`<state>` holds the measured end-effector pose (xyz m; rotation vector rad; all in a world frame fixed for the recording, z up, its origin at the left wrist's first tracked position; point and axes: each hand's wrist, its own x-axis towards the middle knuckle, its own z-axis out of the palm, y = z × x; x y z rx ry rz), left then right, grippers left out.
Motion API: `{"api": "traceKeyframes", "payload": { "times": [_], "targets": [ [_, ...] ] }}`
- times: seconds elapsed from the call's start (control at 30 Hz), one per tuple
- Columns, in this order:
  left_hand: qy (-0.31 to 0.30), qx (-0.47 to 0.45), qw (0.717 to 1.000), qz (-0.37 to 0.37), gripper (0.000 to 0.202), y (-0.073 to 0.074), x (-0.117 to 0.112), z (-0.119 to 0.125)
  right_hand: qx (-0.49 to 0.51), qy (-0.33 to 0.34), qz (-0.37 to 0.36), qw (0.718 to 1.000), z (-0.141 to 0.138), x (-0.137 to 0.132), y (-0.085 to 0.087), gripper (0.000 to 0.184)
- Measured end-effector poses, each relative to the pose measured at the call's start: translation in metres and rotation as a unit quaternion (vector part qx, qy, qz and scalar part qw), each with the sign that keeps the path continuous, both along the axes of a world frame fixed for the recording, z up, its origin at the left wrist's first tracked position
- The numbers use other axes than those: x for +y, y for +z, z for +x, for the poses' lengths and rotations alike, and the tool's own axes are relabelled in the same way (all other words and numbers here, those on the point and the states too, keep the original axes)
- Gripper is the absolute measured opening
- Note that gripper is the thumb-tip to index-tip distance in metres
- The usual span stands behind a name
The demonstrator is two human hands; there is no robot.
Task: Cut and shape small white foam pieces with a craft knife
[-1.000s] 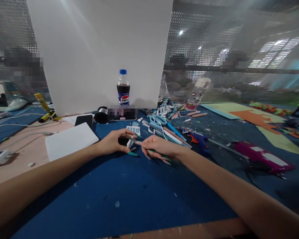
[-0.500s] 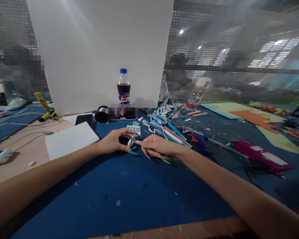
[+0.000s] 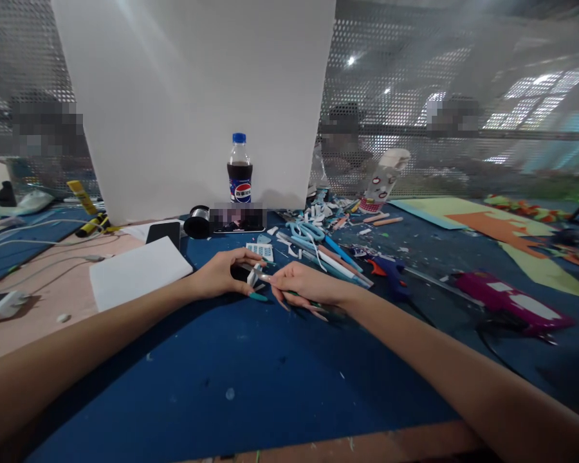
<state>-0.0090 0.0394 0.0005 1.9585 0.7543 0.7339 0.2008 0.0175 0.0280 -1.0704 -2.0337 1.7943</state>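
My left hand (image 3: 220, 273) rests on the blue table cover (image 3: 251, 373) with its fingers curled around a small white piece (image 3: 253, 276). My right hand (image 3: 309, 283) lies just right of it, pinching a thin knife-like tool (image 3: 263, 275) whose tip meets the white piece. The fingertips of both hands nearly touch. Just behind them lies a small white sheet with blue squares (image 3: 259, 251).
A cola bottle (image 3: 240, 168) stands before a big white board (image 3: 197, 96). Blue scissors (image 3: 303, 231), pens and paper scraps lie behind my right hand. A blue glue gun (image 3: 390, 273) and a magenta car model (image 3: 506, 301) are at right; a white pad (image 3: 135, 270) and a phone (image 3: 164, 233) at left.
Almost nothing has changed. My hands stay together over the small white piece, which has turned slightly in my left fingers.
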Motion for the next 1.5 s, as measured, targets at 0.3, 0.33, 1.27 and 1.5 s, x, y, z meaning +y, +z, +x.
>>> {"api": "traceKeyframes", "payload": {
  "times": [0.3,0.33,1.27,1.5],
  "targets": [
    [-0.001,-0.017,1.000,-0.017,0.060,-0.001,0.000,0.000,0.006,0.032,0.005,0.999,0.005,0.001,-0.003,0.040],
    [0.002,-0.013,1.000,-0.011,0.061,0.000,0.000,0.000,0.006,0.029,0.009,1.000,0.003,0.001,-0.005,0.040],
    [-0.006,0.002,1.000,-0.011,0.054,0.003,-0.003,0.000,-0.020,0.044,0.010,0.999,0.001,-0.007,0.003,0.039],
    [0.003,0.017,1.000,0.015,0.056,0.004,-0.004,0.001,0.007,0.040,0.025,0.999,-0.010,-0.007,-0.001,0.043]
  ]
}}
